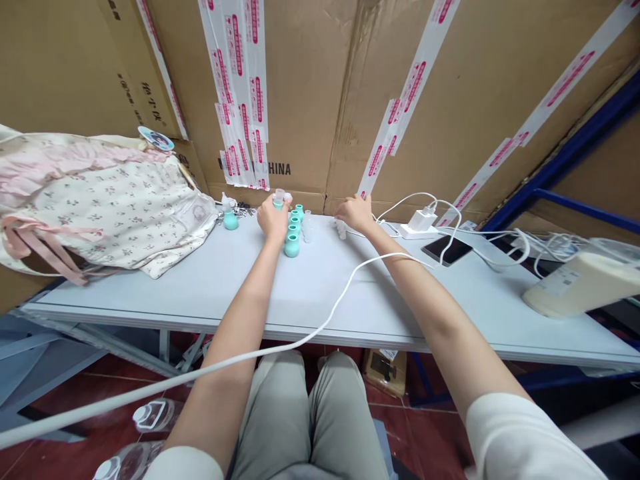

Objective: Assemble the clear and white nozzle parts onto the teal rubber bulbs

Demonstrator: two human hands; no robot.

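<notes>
My left hand (273, 217) reaches to the far side of the grey table (210, 287), its fingers pinched on a small clear bottle with a teal base (279, 198). Just right of it stands a row of several teal-based bottles (293, 230), with a clear tube (307, 225) beside them. Another teal bottle (230, 215) stands alone to the left. My right hand (354, 213) rests near the table's back edge, fingers curled over a small clear piece (341, 230) that I cannot make out.
A floral cloth bag (100, 207) lies at the left. A white charger (421, 220), white cables (320, 320), a phone (446, 249) and a cream device (580, 283) sit to the right. Taped cardboard boxes (325, 93) form the wall behind. Plastic bottles (155, 415) lie on the floor.
</notes>
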